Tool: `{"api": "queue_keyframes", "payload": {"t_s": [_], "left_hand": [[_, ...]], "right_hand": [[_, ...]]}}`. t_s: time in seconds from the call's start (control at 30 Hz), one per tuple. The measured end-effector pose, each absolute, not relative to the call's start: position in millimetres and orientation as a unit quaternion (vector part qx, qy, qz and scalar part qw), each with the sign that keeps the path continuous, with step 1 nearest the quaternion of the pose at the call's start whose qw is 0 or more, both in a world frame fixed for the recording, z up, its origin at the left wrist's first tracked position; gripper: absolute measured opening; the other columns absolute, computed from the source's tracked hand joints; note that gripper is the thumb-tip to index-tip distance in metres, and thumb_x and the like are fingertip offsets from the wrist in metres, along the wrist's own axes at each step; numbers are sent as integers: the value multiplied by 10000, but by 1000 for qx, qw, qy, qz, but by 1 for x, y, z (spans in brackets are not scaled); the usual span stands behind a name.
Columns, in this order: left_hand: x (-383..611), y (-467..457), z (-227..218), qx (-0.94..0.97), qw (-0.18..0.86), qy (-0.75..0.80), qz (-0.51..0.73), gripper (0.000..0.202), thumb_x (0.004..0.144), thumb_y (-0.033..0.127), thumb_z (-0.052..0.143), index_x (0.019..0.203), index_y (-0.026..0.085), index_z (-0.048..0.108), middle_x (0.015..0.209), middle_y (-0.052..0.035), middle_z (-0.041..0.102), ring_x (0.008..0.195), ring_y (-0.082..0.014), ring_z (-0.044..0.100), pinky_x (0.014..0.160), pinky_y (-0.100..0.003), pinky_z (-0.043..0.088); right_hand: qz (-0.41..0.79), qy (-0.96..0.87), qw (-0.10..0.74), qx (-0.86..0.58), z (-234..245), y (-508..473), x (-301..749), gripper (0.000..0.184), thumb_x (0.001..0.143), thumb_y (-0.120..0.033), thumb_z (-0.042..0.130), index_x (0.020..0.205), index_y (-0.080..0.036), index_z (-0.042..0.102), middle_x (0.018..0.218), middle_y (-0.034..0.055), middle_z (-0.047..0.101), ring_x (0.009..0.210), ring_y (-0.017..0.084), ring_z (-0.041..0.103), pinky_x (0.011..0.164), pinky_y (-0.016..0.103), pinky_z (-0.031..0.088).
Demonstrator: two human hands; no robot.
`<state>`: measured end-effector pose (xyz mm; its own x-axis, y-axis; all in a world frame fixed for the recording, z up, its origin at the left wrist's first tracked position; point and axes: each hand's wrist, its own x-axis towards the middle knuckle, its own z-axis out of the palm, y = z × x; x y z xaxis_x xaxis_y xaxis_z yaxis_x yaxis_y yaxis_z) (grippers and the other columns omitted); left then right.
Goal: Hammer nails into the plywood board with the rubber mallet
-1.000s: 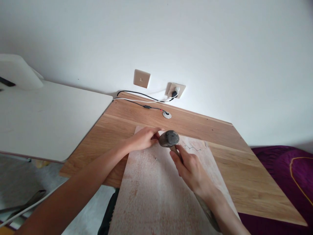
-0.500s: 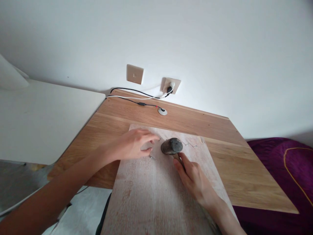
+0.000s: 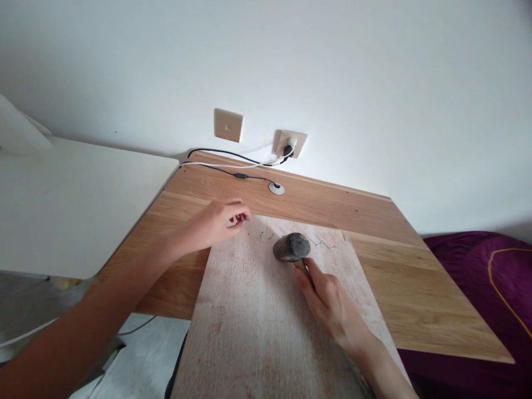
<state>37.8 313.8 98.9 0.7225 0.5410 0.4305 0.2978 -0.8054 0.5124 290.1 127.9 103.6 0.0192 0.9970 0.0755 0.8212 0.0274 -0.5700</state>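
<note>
My right hand [image 3: 332,305] grips the short handle of a hammer [image 3: 292,247], whose dark, thick head rests on or just over a pale, worn wooden board [image 3: 245,316]. At the board's far left corner, my left hand [image 3: 224,221] is closed in a pinch. A nail appears to be between its fingertips, mostly hidden. Small nails [image 3: 261,234] stand in the board between my left hand and the hammer head. To the right of the head, more thin nails [image 3: 331,247] show near the far edge.
Beneath the board is a wooden desk [image 3: 407,282] against a white wall. Black and white cables [image 3: 233,165] run along its back to a wall socket [image 3: 291,144]. A white tabletop [image 3: 83,205] adjoins at left, and purple cloth [image 3: 474,277] lies at right.
My left hand has moved left and away from me, its fingers closing. The loose nail that lay by its thumb is gone from the board. My right hand and the hammer stay put.
</note>
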Motion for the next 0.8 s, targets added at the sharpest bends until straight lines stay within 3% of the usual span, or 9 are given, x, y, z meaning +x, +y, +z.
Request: {"api": "queue_keyframes", "payload": {"t_s": [0.23, 0.37, 0.57, 0.8], "left_hand": [[43, 330, 71, 856, 334, 251, 305, 141, 889, 102, 614, 914, 155, 742, 895, -32, 696, 759, -119, 648, 715, -236, 497], [42, 324, 69, 855, 349, 241, 300, 160, 873, 88, 610, 917, 156, 748, 880, -30, 711, 752, -122, 647, 718, -244, 504], [45, 317, 69, 851, 373, 238, 281, 300, 802, 6, 565, 985, 171, 737, 877, -7, 754, 768, -123, 674, 747, -242, 526], [47, 316, 65, 852, 369, 239, 286, 297, 802, 1, 577, 981, 178, 734, 869, 2, 759, 764, -123, 686, 745, -244, 533]], "right_hand": [[264, -647, 225, -679, 107, 129, 290, 337, 1075, -501, 392, 1071, -221, 579, 569, -37, 551, 480, 195, 535, 503, 309, 355], [292, -634, 230, -679, 106, 130, 290, 322, 1080, -494, 383, 1033, -227, 557, 566, -40, 553, 453, 173, 486, 495, 312, 323], [276, -638, 234, -680, 103, 129, 291, 353, 1071, -508, 405, 1130, -209, 584, 580, -41, 545, 500, 184, 522, 531, 311, 346], [293, -628, 228, -684, 103, 130, 291, 321, 1072, -494, 402, 1073, -214, 560, 552, -65, 506, 453, 151, 464, 502, 293, 295]]}}
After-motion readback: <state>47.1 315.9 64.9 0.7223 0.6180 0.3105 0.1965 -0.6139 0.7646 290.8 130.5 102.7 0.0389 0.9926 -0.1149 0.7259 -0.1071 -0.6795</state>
